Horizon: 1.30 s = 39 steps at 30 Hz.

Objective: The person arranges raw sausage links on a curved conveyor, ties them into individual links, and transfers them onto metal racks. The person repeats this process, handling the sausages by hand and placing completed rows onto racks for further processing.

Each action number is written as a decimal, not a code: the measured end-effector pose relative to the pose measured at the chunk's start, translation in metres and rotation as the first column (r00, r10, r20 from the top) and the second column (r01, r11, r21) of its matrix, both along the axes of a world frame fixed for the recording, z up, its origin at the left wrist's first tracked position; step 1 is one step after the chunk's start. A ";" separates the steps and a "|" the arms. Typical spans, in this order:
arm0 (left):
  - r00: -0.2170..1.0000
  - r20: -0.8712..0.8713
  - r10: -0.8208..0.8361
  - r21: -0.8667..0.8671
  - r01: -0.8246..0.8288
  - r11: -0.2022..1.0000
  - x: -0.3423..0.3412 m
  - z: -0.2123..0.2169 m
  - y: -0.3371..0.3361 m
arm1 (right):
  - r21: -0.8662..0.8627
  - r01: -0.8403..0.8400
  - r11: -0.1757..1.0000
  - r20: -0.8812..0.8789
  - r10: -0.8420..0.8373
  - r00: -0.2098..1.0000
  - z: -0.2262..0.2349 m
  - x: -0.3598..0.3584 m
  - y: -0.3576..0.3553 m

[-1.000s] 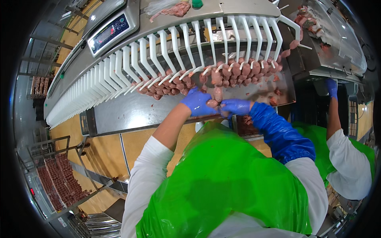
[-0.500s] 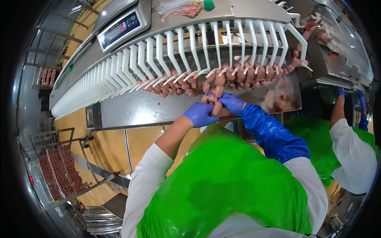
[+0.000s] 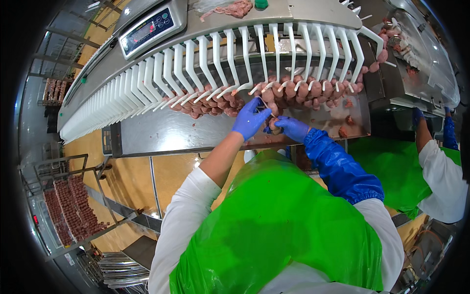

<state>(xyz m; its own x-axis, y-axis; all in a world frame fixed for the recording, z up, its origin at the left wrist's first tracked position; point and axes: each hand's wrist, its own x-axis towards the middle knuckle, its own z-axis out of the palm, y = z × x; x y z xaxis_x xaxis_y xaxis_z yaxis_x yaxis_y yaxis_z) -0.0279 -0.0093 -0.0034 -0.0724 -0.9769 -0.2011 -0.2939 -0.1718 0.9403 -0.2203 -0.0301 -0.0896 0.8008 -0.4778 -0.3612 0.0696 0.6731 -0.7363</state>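
Note:
Both my hands wear blue-purple gloves and meet at the hanging sausage links. My left hand (image 3: 251,119) is closed, pinching a thin pale strand of casing (image 3: 265,104). Just right of it, my right hand (image 3: 292,128) is closed on a sausage link (image 3: 274,123) at the low end of the string; its fingertips are partly hidden. Above them, a long chain of pink sausage links (image 3: 313,90) hangs in loops from a row of white hooks (image 3: 245,54). More bunched links (image 3: 215,105) hang to the left of my hands.
Beneath the hooks lies a metal tray (image 3: 161,134) with meat scraps (image 3: 343,132) at its right. A scale (image 3: 152,32) and loose casing (image 3: 230,9) sit behind. A machine (image 3: 426,63) feeds links at far right, beside a co-worker's arm (image 3: 425,132). Loaded racks (image 3: 73,210) stand left.
My left hand has moved up and slightly right, from the low links to the thin casing. My right hand has shifted slightly right. The hooks and chain have shifted slightly in view.

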 end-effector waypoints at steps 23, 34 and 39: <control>0.581 0.813 0.025 -0.195 0.231 0.953 0.104 -0.157 0.068 | -0.173 0.483 0.859 0.016 -0.488 0.873 -0.051 -0.053 -0.011; 0.341 0.888 0.307 -0.188 -0.339 0.922 0.195 -0.092 0.093 | -0.380 0.808 0.451 -0.190 -0.892 0.410 -0.060 -0.217 -0.004; 0.403 0.783 0.474 -0.353 -0.339 0.872 0.213 -0.066 0.083 | -0.458 0.770 0.444 -0.175 -0.895 0.411 -0.054 -0.245 -0.013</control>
